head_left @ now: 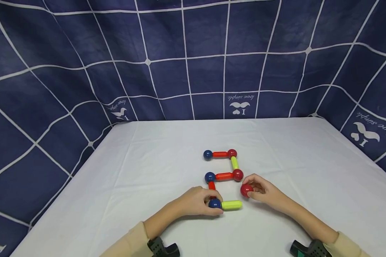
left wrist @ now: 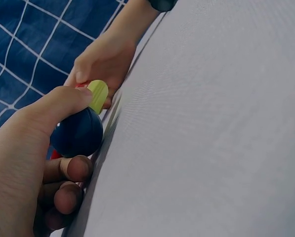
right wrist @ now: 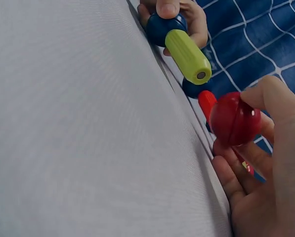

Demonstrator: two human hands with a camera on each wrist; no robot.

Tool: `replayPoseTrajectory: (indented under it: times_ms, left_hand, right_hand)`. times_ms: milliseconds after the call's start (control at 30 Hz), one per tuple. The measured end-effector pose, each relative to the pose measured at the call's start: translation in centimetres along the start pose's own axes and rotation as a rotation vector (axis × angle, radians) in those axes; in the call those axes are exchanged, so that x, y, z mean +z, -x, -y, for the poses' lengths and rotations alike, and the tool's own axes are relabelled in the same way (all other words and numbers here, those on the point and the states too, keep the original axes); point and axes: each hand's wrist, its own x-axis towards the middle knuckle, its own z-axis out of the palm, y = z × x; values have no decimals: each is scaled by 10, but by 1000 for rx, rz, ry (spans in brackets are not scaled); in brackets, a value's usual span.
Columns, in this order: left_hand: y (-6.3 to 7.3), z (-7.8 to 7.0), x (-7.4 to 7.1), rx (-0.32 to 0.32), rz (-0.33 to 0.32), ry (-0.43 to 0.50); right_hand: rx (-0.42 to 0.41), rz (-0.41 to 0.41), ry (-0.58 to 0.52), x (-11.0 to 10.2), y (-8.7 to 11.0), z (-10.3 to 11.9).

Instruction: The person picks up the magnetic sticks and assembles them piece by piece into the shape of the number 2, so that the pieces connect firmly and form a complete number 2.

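Note:
My left hand [head_left: 197,202] grips a dark blue ball [head_left: 215,203] at the near end of a chain of balls and rods. From that ball a yellow-green rod [head_left: 231,205] points right, its far end free; the right wrist view shows a small metal disc in its tip. A red rod [head_left: 212,186] runs from the held ball to another blue ball [head_left: 210,177]. Between thumb and fingers, my right hand [head_left: 266,192] pinches a loose red ball [right wrist: 234,119], just beyond and right of the free rod end, apart from it.
The chain continues away over the white tablecloth [head_left: 148,150]: a red rod [head_left: 224,176], a red ball [head_left: 238,175], a yellow-green rod [head_left: 234,163], another red ball [head_left: 232,153], a red rod [head_left: 220,154] and a blue ball [head_left: 207,155]. Blue checked cloth [head_left: 206,75] hangs behind.

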Motion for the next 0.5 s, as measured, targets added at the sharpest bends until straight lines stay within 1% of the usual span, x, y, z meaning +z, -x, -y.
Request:
replayPoseTrajectory:
  times_ms: [133, 200, 300, 500]
  left_hand:
    - [-1, 2, 1, -5, 3, 2]
    - [-1, 2, 0, -5, 3, 0]
    - [-2, 3, -1, -7, 4, 4]
    - [-2, 3, 0, -15, 10, 17]
  right_hand:
    - [-89, 62, 77, -1, 2, -1]
    - [-109, 90, 89, -2, 2, 0]
    - [-81, 151, 67, -4, 1, 1]
    - [13, 285, -49, -9, 2, 1]
